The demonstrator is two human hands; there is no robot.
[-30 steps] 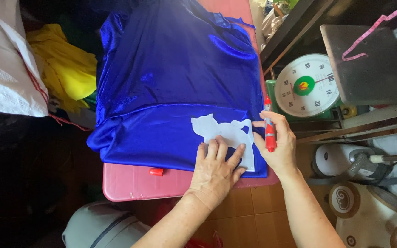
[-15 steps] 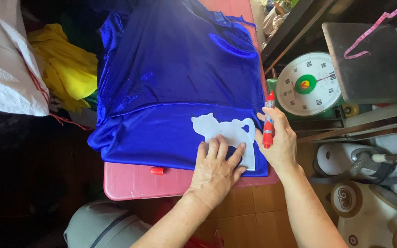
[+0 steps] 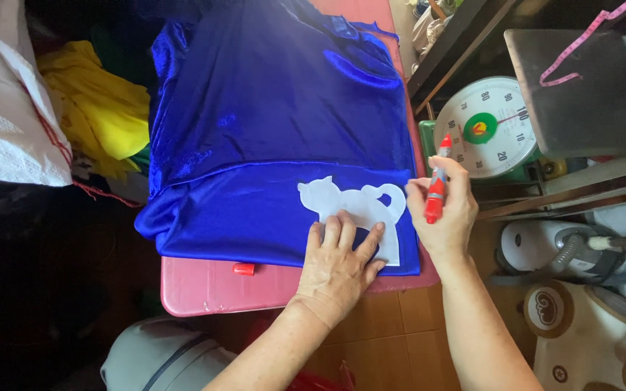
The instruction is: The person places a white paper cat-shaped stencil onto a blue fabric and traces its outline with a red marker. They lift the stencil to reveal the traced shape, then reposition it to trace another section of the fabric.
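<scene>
On the pink table point(image 3: 204, 289), at its near right corner, your left hand point(image 3: 338, 264) lies flat with the fingers spread, palm down on a white cat-shaped paper template point(image 3: 360, 206). It grips nothing; it only presses the near part of the template against the blue satin fabric point(image 3: 277, 130) beneath. The cat's head and ears point left, and its curled tail loops at the right, close to the fabric's right edge.

Your right hand point(image 3: 447, 213) is just right of the template, at the table's right edge. Its fingers are curled tight around a red marker point(image 3: 436, 188), which stands nearly upright with its tip pointing away from you. I cannot tell whether the tip touches anything.

The fabric covers most of the table and runs to the far end. A fold crosses it from left to right, just beyond the template. A small red cap point(image 3: 243, 268) lies on the bare pink strip near you, left of your left hand and just off the fabric's hem.

To the right of the table stands a dial weighing scale point(image 3: 487, 134), beside a dark board with a pink measuring tape point(image 3: 581, 43) draped over it. To the left, yellow cloth point(image 3: 96, 108) lies heaped next to a white sack point(image 3: 1, 101).
</scene>
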